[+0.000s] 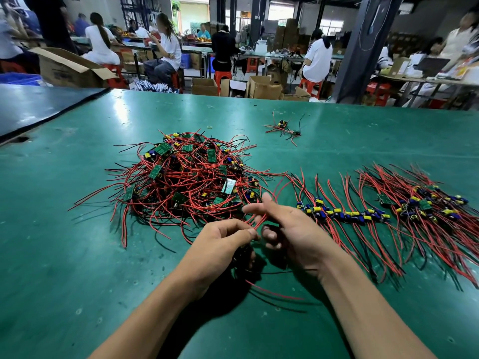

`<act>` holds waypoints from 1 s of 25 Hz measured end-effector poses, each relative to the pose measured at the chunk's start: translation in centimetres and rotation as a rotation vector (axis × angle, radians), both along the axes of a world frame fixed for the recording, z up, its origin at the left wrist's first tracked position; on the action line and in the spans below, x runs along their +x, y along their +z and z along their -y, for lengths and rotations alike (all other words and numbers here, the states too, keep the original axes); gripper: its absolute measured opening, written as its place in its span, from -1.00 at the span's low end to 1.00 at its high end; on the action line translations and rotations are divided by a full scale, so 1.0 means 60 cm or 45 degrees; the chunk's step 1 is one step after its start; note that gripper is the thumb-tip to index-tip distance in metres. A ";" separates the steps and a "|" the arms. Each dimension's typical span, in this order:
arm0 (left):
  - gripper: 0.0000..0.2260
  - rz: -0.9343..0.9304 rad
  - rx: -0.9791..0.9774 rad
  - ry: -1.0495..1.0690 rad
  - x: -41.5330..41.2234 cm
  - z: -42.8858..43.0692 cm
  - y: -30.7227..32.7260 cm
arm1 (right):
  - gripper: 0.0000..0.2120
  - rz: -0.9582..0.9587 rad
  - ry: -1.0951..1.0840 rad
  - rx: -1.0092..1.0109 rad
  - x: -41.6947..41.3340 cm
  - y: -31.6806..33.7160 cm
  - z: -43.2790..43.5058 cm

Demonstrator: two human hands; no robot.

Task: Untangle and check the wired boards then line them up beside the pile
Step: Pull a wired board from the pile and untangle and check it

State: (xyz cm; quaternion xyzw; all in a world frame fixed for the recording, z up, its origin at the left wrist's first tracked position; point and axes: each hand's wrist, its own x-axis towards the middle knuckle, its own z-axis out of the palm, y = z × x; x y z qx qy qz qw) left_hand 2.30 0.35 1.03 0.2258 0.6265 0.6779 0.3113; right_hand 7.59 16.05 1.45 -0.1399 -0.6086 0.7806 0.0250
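**One board in hand, wires being freed**

The green table [77, 255] fills the view. The tangled pile [186, 177] of small green boards and red and black leads is the largest thing on it, at about eleven o'clock from the hands. From three o'clock out toward two runs the sorted work. First comes a row of boards [342, 213] laid side by side just beside the pile, leads fanned fore and aft. Past it sits a denser cluster [425, 203] at the right end. A stray pair of boards [283, 126] lies well apart at one o'clock, with a yellow rubber band [209, 127] near twelve.

The left hand [220, 247] is curled, thumb and forefinger pinching a few red wires [259, 221]. Something dark hangs under the palm, likely the board itself, though it is mostly hidden. The right hand [290, 229] has its forefinger stretched toward the pile and its lower fingers curled in by the same wires. It is blurred, and I cannot tell whether it actually grips them. Loose red and black leads trail on the table at six o'clock beneath the hands.

I judge this to be the untangle-and-check step for a single board. Plenty of the pile remains. The next move calls for drawing the leads straight, making sure none is still snagged in the pile at eleven o'clock. Then the board goes down at the near end of the row, around two to three o'clock, aligned with its neighbours.
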 end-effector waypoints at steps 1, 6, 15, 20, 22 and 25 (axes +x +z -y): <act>-0.82 0.012 0.014 0.009 0.001 0.000 0.000 | -0.57 -0.005 0.081 -0.004 0.000 -0.002 0.006; -0.74 0.048 0.095 -0.008 0.000 0.002 0.000 | -0.56 0.012 0.160 0.119 0.002 -0.010 0.016; -0.77 0.058 0.024 -0.041 -0.004 0.005 0.005 | -0.49 -0.030 -0.270 0.272 0.000 -0.018 -0.015; -0.78 0.113 0.064 -0.049 -0.007 0.006 0.006 | -0.53 -0.096 -0.473 0.247 -0.002 -0.009 -0.013; -0.78 0.124 0.072 -0.058 -0.008 0.006 0.005 | -0.43 -0.015 -0.509 0.204 -0.004 -0.002 -0.012; -0.82 0.096 0.062 -0.091 -0.007 0.009 0.005 | -0.41 0.082 -0.417 -0.072 -0.001 0.005 -0.018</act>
